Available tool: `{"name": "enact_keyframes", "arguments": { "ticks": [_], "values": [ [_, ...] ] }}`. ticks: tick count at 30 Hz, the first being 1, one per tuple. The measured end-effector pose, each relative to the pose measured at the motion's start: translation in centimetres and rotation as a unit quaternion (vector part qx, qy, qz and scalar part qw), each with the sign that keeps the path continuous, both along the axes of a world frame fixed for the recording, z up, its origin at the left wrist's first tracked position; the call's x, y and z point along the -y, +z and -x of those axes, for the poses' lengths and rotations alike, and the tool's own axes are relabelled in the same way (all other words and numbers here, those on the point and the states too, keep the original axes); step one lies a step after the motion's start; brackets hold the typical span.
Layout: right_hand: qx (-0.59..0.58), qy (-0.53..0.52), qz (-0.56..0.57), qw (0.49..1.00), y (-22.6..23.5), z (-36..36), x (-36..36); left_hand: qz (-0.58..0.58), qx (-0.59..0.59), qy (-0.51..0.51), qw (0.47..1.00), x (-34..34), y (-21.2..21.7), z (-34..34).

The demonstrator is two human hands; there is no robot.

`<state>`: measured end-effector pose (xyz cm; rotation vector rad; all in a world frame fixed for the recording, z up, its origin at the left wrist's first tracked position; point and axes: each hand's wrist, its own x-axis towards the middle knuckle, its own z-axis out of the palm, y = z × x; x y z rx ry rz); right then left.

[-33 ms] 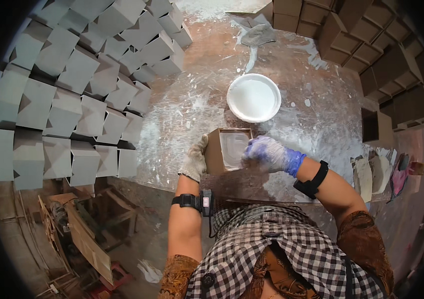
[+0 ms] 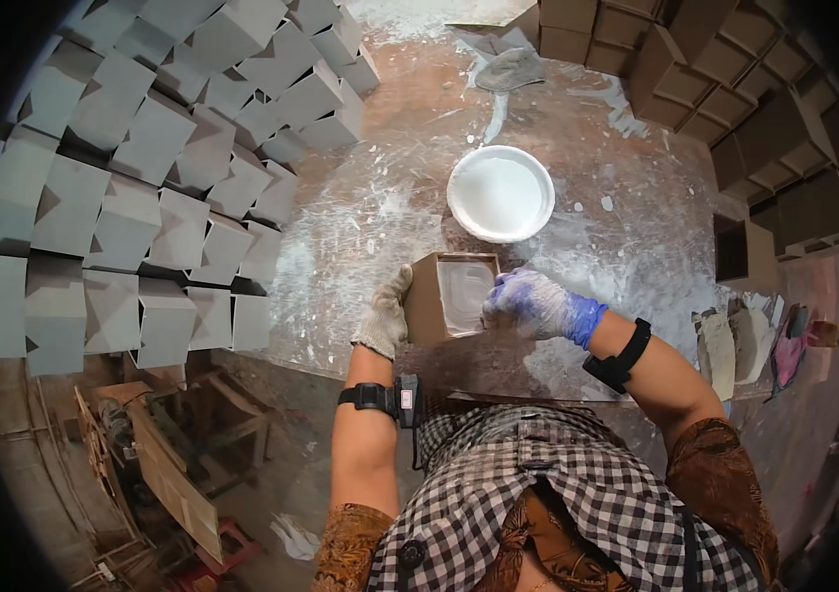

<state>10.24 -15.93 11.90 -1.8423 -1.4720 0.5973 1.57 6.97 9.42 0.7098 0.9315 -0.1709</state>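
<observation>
A brown box (image 2: pixel 424 296), open at the top with a wet white coating inside, stands in front of me on the worktable. My left hand (image 2: pixel 386 308), in a whitish knit glove, is closed around the box's left side. My right hand (image 2: pixel 536 304), in a purple glove smeared with white, is at the box's right rim with its fingers curled in. Whatever those fingers hold, if anything, is hidden. Just beyond the box sits a round white tub (image 2: pixel 501 194) of white liquid.
Rows of stacked white-grey boxes (image 2: pixel 148 227) fill the left side. Brown boxes (image 2: pixel 785 138) are piled at the far right. A greyish cloth (image 2: pixel 510 71) lies at the back of the paint-spattered worktable (image 2: pixel 341 237). Gloves (image 2: pixel 733 345) hang at its right edge.
My right hand has shifted very slightly to the right along the box's rim. The left hand keeps its hold on the box.
</observation>
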Motion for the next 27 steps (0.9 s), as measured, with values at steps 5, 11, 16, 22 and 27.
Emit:
{"name": "enact_keyframes", "arguments": {
  "ticks": [5, 11, 16, 22, 27],
  "values": [
    [-0.036, -0.053, 0.029, 0.998, 1.3, 0.5, -0.1, -0.047, 0.119, -0.049, 0.991, 0.4, 1.1, 1.5],
    [-0.165, -0.176, -0.003, 0.970, 0.1, 2.4, -0.2, 0.017, 0.219, -0.023, 0.975, 0.5, -10.1, 11.4],
    [-0.466, -0.313, 0.022, 0.827, 1.1, 2.6, -2.2, 0.016, 0.328, 0.110, 0.938, 0.9, -12.2, 11.4],
    [-0.461, -0.398, 0.004, 0.794, 2.9, 0.2, -6.3, 0.100, 0.219, 0.064, 0.968, 0.0, -5.9, 8.6],
    [-0.460, -0.244, 0.001, 0.854, 3.8, 0.4, -7.2, -0.001, 0.262, 0.008, 0.965, 2.0, 1.4, 6.0]
  ]
}}
